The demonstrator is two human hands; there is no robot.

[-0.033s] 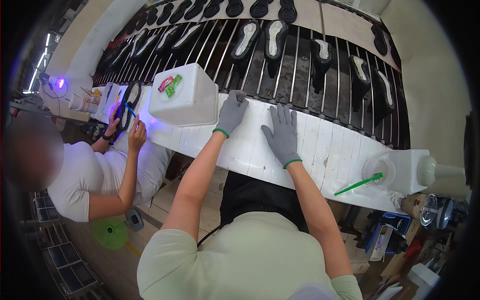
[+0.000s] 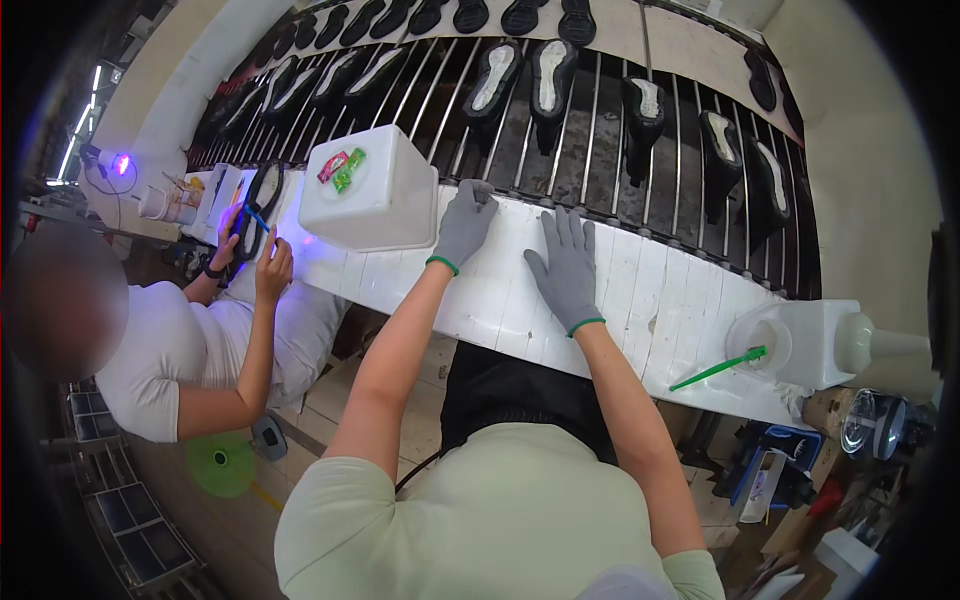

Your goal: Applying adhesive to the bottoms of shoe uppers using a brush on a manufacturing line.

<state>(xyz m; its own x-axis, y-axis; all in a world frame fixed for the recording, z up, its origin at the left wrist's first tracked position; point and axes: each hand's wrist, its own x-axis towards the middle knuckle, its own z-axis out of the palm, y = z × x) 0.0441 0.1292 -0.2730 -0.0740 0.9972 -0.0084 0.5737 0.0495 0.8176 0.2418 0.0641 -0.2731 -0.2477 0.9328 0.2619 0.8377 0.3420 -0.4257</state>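
Both my hands wear grey gloves with green cuffs and rest on a long white bench top point(image 2: 505, 285). My left hand point(image 2: 465, 228) lies beside a white plastic box point(image 2: 385, 205), close to the bench's far edge. Its fingers are curled in, and nothing shows in them. Flat on the bench to its right, my right hand point(image 2: 564, 262) is open, with the fingers stretched toward the rollers and the thumb out to the left. It holds nothing. Past my fingertips, black shoes point(image 2: 550, 85) with pale strips along their undersides lie bottom up on a roller conveyor point(image 2: 590, 150).
Two small wrappers point(image 2: 342, 168) sit on the box. A green brush point(image 2: 715, 370) leans on a white container point(image 2: 805, 345) at right. Black soles point(image 2: 470, 14) line the far shelf. On the left, a co-worker point(image 2: 190, 350) holds a blue-handled tool at a black sole point(image 2: 262, 200).
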